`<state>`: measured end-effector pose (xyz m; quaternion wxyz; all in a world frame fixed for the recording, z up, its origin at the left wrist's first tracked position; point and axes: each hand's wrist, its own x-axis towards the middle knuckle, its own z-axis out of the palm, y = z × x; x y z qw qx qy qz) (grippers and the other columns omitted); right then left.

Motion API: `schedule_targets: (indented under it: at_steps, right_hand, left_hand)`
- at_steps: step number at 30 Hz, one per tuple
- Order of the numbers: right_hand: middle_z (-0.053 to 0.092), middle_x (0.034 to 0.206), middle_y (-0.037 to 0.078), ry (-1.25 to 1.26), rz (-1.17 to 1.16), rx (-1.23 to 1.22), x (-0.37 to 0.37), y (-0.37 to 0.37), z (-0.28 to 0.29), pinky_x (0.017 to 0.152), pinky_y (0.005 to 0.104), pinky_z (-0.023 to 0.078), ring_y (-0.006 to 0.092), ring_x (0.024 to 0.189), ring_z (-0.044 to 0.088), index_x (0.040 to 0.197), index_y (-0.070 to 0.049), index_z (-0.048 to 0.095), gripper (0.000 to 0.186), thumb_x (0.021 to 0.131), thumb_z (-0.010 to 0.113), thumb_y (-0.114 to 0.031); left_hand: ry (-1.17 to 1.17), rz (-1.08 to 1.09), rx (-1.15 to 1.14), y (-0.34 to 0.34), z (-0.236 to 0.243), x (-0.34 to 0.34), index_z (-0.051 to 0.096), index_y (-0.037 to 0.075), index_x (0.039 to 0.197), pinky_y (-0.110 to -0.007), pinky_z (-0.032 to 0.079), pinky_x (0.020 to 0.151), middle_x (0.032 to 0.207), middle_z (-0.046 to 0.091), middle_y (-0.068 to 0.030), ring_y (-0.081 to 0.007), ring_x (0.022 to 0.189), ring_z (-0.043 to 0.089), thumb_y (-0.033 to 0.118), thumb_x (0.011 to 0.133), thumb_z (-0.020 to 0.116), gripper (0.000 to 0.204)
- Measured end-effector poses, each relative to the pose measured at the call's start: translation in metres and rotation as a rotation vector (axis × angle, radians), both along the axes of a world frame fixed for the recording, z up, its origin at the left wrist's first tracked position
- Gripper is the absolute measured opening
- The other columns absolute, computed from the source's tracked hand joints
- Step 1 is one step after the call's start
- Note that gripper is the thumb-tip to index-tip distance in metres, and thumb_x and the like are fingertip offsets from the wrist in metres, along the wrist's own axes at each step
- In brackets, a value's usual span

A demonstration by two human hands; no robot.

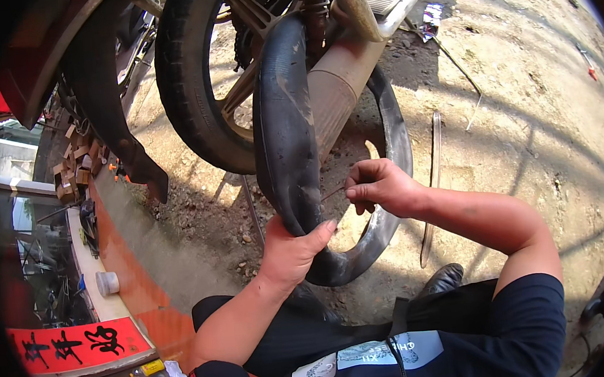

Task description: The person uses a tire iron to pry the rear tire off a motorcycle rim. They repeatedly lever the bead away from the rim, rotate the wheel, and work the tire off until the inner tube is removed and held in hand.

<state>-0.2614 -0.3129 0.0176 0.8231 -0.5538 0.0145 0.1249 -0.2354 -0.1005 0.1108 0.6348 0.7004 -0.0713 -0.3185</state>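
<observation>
A black rubber inner tube [283,118], puffed up on its near left side, loops around the exhaust pipe [340,88] of a motorbike. My left hand [289,250] grips its lower left part, thumb lying across the rubber. Just right of the tube, my right hand [386,190] is closed in a pinch, knuckles up. From its fingertips a thin, dark, stick-like piece [333,194] points toward the tube; its exact kind is too small to tell. Whether its tip touches the rubber, I cannot tell.
The motorbike's rear wheel [196,83] stands behind the tube. A long flat metal bar [434,191] lies on the dirt at right, near my shoe [441,280]. Small cardboard boxes [74,165], a white cup [108,282] and a red banner [78,344] are at left.
</observation>
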Motion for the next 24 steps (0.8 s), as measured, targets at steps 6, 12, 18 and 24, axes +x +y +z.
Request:
schedule_targets:
  at_steps: [6, 12, 18, 24]
  right_hand:
    - [0.065, 0.084, 0.010, 0.091, -0.077, 0.388, -0.015, 0.012, 0.027, 0.063, 0.0281, 0.051, 0.0195, 0.075, 0.067, 0.096, 0.000, 0.059, 0.015, 0.092, 0.064, -0.014]
    - [0.063, 0.082, 0.009, 0.038, -0.111, 0.438, -0.023, 0.019, 0.028, 0.061, 0.0283, 0.051, 0.0158, 0.070, 0.063, 0.097, 0.000, 0.057, 0.014, 0.096, 0.059, -0.014]
    - [0.063, 0.079, 0.008, 0.095, -0.137, 0.483, -0.025, 0.024, 0.027, 0.059, 0.0263, 0.051, 0.0147, 0.066, 0.061, 0.095, -0.001, 0.057, 0.014, 0.097, 0.058, -0.014]
    - [0.065, 0.078, 0.008, -0.011, -0.112, 0.382, -0.024, 0.028, 0.035, 0.059, 0.0256, 0.051, 0.0139, 0.068, 0.063, 0.094, -0.001, 0.056, 0.011, 0.096, 0.059, -0.011]
  left_hand:
    - [0.199, -0.053, -0.257, 0.002, 0.002, -0.001, 0.053, 0.001, 0.120, -0.031, 0.052, 0.078, 0.095, 0.064, -0.0081, -0.0174, 0.086, 0.063, 0.006, 0.089, 0.062, 0.032]
    - [0.242, -0.051, -0.403, 0.002, -0.011, -0.005, 0.047, 0.004, 0.123, -0.034, 0.051, 0.081, 0.097, 0.061, -0.0101, -0.0193, 0.090, 0.060, 0.004, 0.090, 0.056, 0.035]
    - [0.322, -0.055, -0.491, 0.001, -0.016, -0.005, 0.046, 0.009, 0.124, -0.038, 0.047, 0.086, 0.096, 0.059, -0.0107, -0.0206, 0.090, 0.058, 0.004, 0.087, 0.057, 0.039]
    - [0.341, -0.078, -0.548, -0.001, -0.020, -0.002, 0.050, 0.010, 0.124, -0.041, 0.044, 0.090, 0.095, 0.061, -0.0094, -0.0212, 0.089, 0.058, 0.003, 0.083, 0.058, 0.041]
